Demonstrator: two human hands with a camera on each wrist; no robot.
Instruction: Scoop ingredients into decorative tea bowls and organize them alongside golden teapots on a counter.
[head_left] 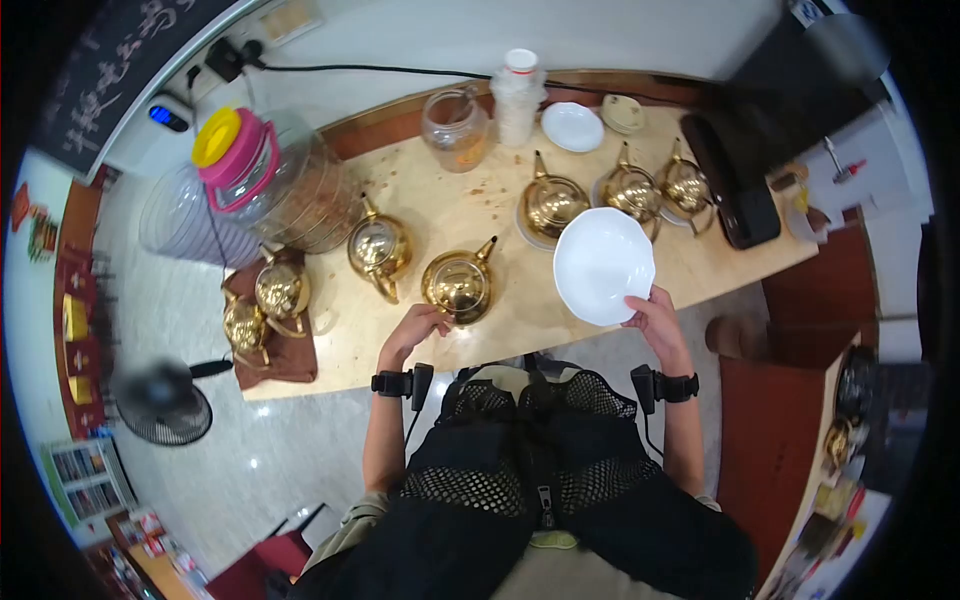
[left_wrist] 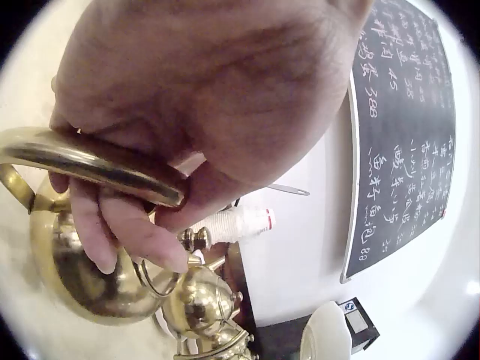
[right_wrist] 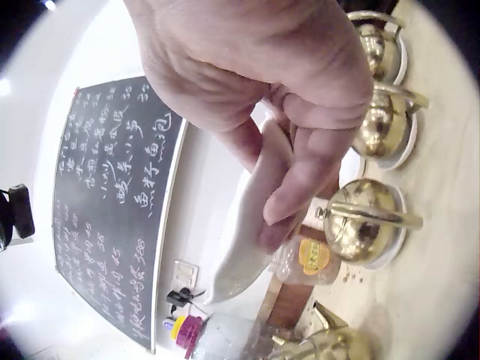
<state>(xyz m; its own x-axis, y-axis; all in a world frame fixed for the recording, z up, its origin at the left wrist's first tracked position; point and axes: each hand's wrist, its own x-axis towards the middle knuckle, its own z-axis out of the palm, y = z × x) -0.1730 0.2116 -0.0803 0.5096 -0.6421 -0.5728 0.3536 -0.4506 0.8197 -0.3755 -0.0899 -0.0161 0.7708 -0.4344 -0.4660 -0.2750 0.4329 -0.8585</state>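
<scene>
My left hand [head_left: 418, 327] grips the curved handle [left_wrist: 90, 161] of a shiny gold teapot [head_left: 460, 285] near the table's front edge; the spout points to the back right. In the left wrist view the fingers curl round that handle, above the teapot's round body [left_wrist: 82, 262]. My right hand [head_left: 655, 318] pinches the rim of a white plate [head_left: 603, 265] with a wavy edge, thumb on its upper face. The plate overlaps the table edge and partly covers a row of three gold teapots [head_left: 555, 207] on white plates. Another gold teapot [head_left: 380, 243] stands left of the gripped one.
Two gold teapots [head_left: 282, 289] sit on a brown cloth [head_left: 290, 360] at the left end. Behind them stands a large clear jar [head_left: 320, 195] with a pink and yellow lid. At the back are a glass jug [head_left: 455, 130], stacked cups [head_left: 515, 110] and small plates [head_left: 573, 127].
</scene>
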